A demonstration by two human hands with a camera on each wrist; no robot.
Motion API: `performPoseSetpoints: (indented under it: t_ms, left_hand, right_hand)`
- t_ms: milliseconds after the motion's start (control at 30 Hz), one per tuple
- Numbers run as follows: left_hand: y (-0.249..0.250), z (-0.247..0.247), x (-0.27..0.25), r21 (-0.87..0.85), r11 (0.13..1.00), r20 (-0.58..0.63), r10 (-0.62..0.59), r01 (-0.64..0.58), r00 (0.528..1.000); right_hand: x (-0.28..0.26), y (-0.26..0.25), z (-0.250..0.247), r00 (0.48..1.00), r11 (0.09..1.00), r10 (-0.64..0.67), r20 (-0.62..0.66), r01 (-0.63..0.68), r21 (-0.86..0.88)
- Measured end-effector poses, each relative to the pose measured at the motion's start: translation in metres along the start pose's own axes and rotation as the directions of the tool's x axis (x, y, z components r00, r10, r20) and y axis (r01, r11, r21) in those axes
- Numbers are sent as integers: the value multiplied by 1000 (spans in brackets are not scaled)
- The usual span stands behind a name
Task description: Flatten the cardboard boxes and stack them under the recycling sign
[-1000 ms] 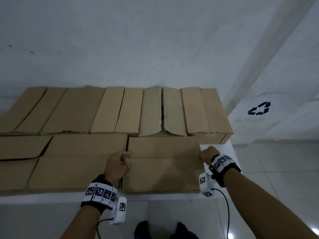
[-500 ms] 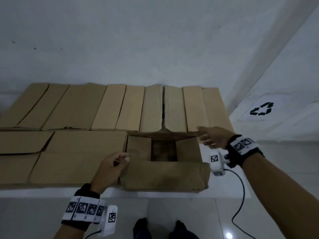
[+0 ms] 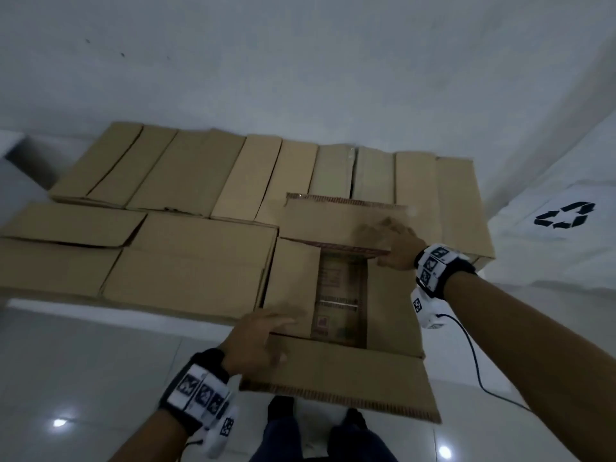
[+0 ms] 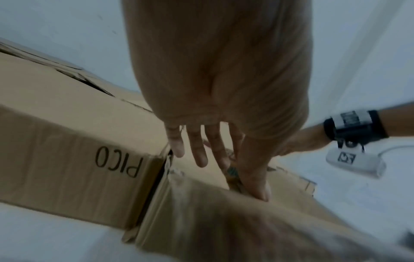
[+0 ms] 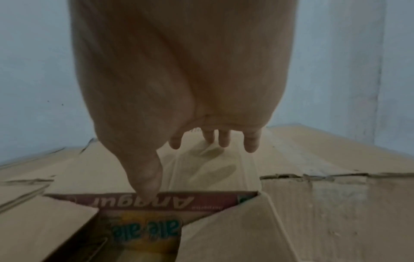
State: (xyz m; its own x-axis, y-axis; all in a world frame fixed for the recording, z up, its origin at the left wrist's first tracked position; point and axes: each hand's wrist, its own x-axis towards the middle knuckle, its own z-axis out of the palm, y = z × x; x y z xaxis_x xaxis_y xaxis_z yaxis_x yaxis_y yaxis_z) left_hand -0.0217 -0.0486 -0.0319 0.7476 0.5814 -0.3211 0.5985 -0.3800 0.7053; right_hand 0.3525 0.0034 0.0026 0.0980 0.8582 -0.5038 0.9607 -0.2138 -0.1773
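On the white counter the near-right cardboard box stands with its top undone: the far flap is folded back toward the wall, the near flap hangs out over the counter's front edge, and the two side flaps lie partly over the mouth, leaving a gap in the middle. Through that gap the inner walls show printed colour (red lettering and a yellow patch with "ale ale", seen upside down from the right wrist view); whether anything lies inside the box cannot be told. The left hand lies at the box's near-left corner with its fingers straight and spread, the thumb down against the crease of the near flap, its grip apart and holding nothing. The right hand rests on the far flap near its right end, fingers extended and loosely parted above the cardboard, thumb tip touching the flap's hinge edge, grip likewise apart. Just left of the opened box, touching it, stands a closed box printed "PICO" on its front wall, and further closed boxes fill the counter in two rows back to the wall. The recycling sign is fixed to the wall on the right, well apart from the opened box, above tiled floor.
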Motion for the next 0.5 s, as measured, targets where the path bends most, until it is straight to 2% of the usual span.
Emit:
performPoseSetpoints:
  t_ms: [100,200,333,500]
  left_hand:
    - [-10,18,24,263,965,51,-20,6,998]
    - [-2,26,39,492,870,88,-54,3,995]
    - [13,34,52,599,801,109,-101,15,989]
    - [17,29,61,583,811,138,-153,45,979]
  right_hand:
    - [7,-2,11,996,998,55,68,-54,-22]
    - [12,2,22,996,998,64,62,-65,7]
    - [15,6,34,997,997,79,23,-80,15]
    - [18,6,37,996,996,85,-5,-85,37]
